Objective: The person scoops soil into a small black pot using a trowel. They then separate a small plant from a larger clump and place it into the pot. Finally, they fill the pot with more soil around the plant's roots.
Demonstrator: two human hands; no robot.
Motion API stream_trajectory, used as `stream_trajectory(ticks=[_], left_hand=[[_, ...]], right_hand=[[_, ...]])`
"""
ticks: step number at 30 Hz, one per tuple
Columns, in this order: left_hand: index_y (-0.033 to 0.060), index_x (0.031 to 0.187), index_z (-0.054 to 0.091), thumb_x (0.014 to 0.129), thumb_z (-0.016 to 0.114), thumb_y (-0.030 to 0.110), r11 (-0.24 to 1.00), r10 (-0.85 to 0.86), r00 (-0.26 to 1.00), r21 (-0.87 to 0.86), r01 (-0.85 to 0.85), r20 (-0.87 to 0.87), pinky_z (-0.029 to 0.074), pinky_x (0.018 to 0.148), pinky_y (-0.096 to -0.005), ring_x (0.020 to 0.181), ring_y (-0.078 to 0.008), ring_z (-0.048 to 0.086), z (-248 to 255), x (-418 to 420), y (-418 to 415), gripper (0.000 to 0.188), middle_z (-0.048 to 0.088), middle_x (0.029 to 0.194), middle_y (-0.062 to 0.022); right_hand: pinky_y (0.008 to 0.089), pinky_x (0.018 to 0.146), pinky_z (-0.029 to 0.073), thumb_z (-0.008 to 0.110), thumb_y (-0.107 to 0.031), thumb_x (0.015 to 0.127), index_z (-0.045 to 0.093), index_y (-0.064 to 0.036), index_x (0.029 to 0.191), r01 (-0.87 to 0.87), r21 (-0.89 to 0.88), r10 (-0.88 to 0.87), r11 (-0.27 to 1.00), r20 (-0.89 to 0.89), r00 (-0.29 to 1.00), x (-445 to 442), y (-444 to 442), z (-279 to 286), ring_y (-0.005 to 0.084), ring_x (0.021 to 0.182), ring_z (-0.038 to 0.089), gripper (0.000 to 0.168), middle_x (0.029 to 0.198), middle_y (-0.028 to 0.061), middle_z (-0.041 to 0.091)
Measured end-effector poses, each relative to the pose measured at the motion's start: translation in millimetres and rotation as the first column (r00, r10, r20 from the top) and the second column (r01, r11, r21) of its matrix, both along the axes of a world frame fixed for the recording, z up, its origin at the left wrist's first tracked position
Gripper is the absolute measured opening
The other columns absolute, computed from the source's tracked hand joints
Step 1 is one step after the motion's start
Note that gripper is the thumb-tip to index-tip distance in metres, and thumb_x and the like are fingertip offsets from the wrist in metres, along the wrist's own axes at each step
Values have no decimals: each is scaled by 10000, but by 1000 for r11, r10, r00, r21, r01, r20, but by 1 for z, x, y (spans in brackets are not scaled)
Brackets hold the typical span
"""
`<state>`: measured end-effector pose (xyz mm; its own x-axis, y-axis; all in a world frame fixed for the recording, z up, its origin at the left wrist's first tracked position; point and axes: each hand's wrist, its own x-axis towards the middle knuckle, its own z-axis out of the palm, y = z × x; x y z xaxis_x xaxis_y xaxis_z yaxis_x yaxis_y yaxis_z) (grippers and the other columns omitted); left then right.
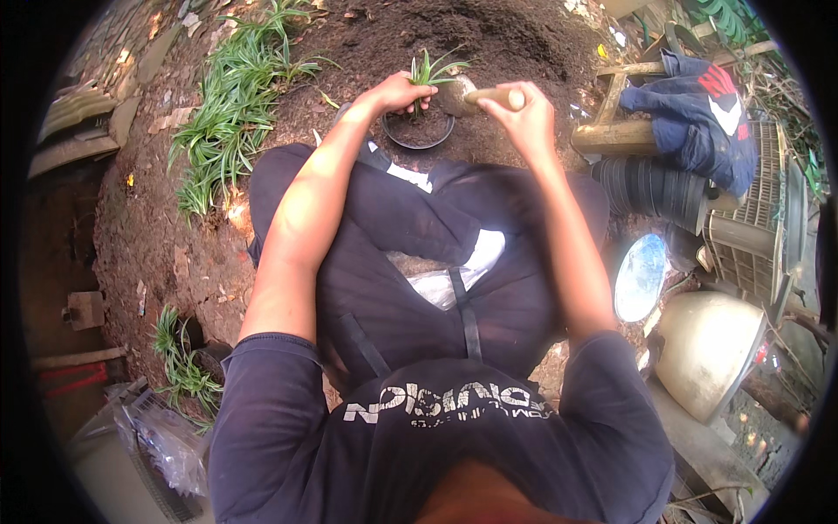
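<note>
Between the fingers of my left hand point(400, 93) is a small spider plant point(429, 71) with green and white striped leaves. It stands upright over a round black plastic pot point(419, 143), which has dark soil in it. My right hand point(527, 118) grips the pale handle of a hand trowel point(494, 98). The trowel's blade lies just right of the plant, beside the pot's rim, with some soil on or around it. My fingers hide part of the plant's base, so its roots are hard to make out.
A mound of dark soil point(497, 39) rises beyond the pot. Many spider plants point(236, 98) lie on the ground at left. At right are stacked black pots point(645, 190), a bamboo stool point(615, 134) with a dark cloth point(704, 118), and a cream-coloured basin point(707, 354).
</note>
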<state>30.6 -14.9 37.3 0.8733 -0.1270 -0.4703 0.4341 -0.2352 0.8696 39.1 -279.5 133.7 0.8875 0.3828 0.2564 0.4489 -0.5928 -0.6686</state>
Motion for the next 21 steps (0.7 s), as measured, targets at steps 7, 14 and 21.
stream_trajectory(ticks=[7, 14, 21], left_hand=[[92, 1008, 775, 947, 727, 233, 998, -50, 962, -11, 56, 269, 453, 594, -231, 752, -30, 605, -18, -2, -1, 160, 732, 832, 38], [122, 903, 713, 971, 669, 350, 998, 34, 992, 49, -28, -120, 413, 554, -224, 612, -44, 540, 20, -4, 3, 241, 706, 844, 45], [89, 854, 650, 995, 640, 314, 1000, -5, 985, -29, 0, -170, 429, 550, -237, 612, -63, 556, 19, 3, 16, 266, 710, 851, -5]], right_hand=[[364, 776, 566, 836, -232, 840, 601, -40, 1142, 39, 334, -46, 942, 15, 999, 54, 32, -9, 235, 869, 718, 427, 932, 126, 727], [373, 801, 574, 732, -127, 924, 538, -62, 1238, -91, 344, 96, 934, 4, 995, 23, 22, -18, 250, 951, 717, 375, 1013, 142, 703], [384, 845, 553, 748, -88, 900, 541, -50, 1222, -171, 358, 185, 918, -4, 983, 14, 30, -16, 307, 1008, 705, 384, 1089, 166, 685]])
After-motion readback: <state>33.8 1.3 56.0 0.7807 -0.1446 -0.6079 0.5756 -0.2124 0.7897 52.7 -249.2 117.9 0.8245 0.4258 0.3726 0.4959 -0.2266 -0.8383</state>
